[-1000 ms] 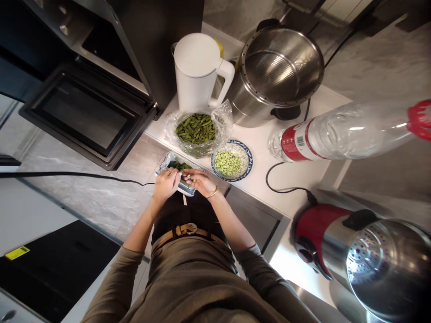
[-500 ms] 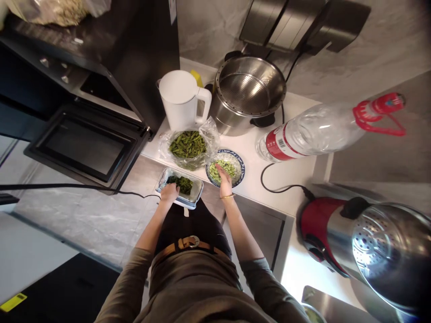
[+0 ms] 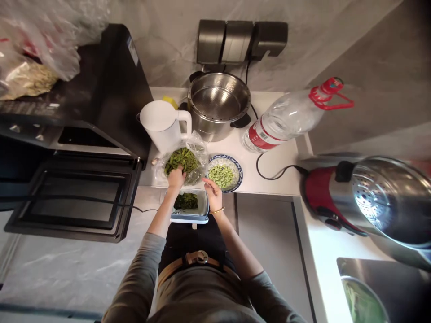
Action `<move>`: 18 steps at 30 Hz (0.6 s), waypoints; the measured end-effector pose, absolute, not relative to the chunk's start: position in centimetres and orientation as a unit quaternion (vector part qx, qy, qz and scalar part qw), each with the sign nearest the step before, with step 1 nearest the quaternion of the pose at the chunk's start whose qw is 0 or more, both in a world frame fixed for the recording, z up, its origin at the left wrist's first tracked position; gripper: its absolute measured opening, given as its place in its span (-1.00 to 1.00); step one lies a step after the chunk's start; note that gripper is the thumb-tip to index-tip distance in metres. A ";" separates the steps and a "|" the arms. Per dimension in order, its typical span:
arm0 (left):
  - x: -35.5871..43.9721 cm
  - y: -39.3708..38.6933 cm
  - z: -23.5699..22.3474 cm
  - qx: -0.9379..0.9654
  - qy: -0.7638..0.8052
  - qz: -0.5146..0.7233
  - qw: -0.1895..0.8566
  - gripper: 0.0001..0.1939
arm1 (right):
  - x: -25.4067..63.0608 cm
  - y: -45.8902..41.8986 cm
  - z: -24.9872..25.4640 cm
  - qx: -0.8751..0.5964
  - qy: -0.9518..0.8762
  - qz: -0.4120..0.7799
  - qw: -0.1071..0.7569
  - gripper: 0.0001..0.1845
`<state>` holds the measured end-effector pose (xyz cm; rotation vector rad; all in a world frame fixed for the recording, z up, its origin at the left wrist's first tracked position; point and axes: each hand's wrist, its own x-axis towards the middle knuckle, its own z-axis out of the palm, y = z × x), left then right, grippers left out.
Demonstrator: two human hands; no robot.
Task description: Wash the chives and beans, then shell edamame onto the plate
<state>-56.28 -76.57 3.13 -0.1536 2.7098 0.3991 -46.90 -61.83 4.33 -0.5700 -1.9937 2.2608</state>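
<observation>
A clear plastic bag (image 3: 198,146) stands spread at the counter's front edge, full of green edamame pods (image 3: 183,157). My left hand (image 3: 177,177) reaches into it, fingers curled onto the pods and their tips partly hidden. My right hand (image 3: 214,195) is held between the bag and the plate, with its fingers bent together; whatever they may hold is too small to make out. Shelled light-green beans (image 3: 220,176) lie on a blue-rimmed plate (image 3: 239,172). Below my hands, a lined bin (image 3: 204,208) at the counter's edge contains dark green empty pods (image 3: 186,201).
Behind the bag stand a white pitcher (image 3: 160,125) and a steel pot (image 3: 215,128). A big red-capped water bottle (image 3: 286,119) leans right. Farther right is a red and steel cooker (image 3: 319,190). An oven door (image 3: 81,197) hangs open at left, with a cord (image 3: 134,207) crossing before it.
My left hand has moved from the bin up into the bag of pods. My right hand has withdrawn from over the plate toward the bag, its fingers bending. The view has shifted.
</observation>
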 end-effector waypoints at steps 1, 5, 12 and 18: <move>-56.1 -76.6 3.1 -0.049 0.969 0.133 0.204 -0.66 | -46.6 -62.1 4.4 -0.189 -0.649 0.736 0.039 -0.78; -55.6 -76.1 3.0 -0.040 0.973 0.115 0.196 -0.69 | -45.8 -62.9 4.6 -0.176 -0.645 0.743 0.032 -0.77; -54.9 -76.2 3.2 -0.070 0.962 0.253 0.071 -0.81 | -50.4 -65.0 2.9 -0.101 -0.639 0.756 -0.099 -0.47; -52.4 -77.5 2.0 -0.206 0.754 0.622 -0.032 -0.80 | -50.9 -63.1 1.1 -0.141 -0.821 0.518 -0.195 -0.38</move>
